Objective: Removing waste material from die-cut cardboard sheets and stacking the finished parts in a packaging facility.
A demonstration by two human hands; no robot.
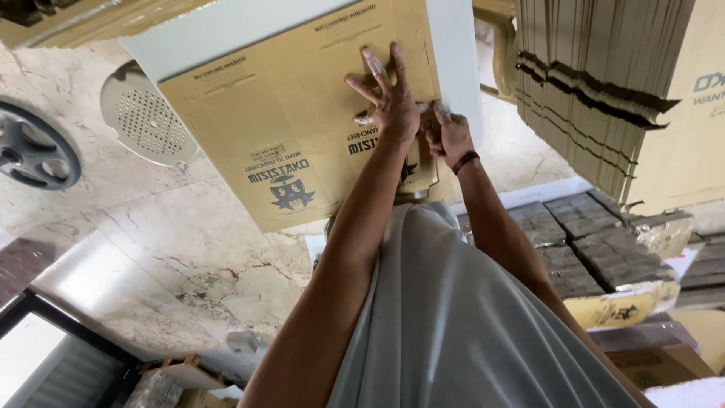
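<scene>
Our left hand (pixel 389 102) lies flat, fingers spread wide, on the flat brown printed cardboard sheet (pixel 287 113) on the pale table (pixel 457 53). Our right hand (pixel 447 130), just beside it, pinches the sheet's near edge.

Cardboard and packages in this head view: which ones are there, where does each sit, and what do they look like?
Flat brown cardboard box blank: centre top, on a pale board, dark print and a small mascot figure; left hand spread on it, right hand at its edge.
Stack of flat brown cardboard sheets: upper right, edges showing.
Grey wrapped bundles: right, in rows.
</scene>
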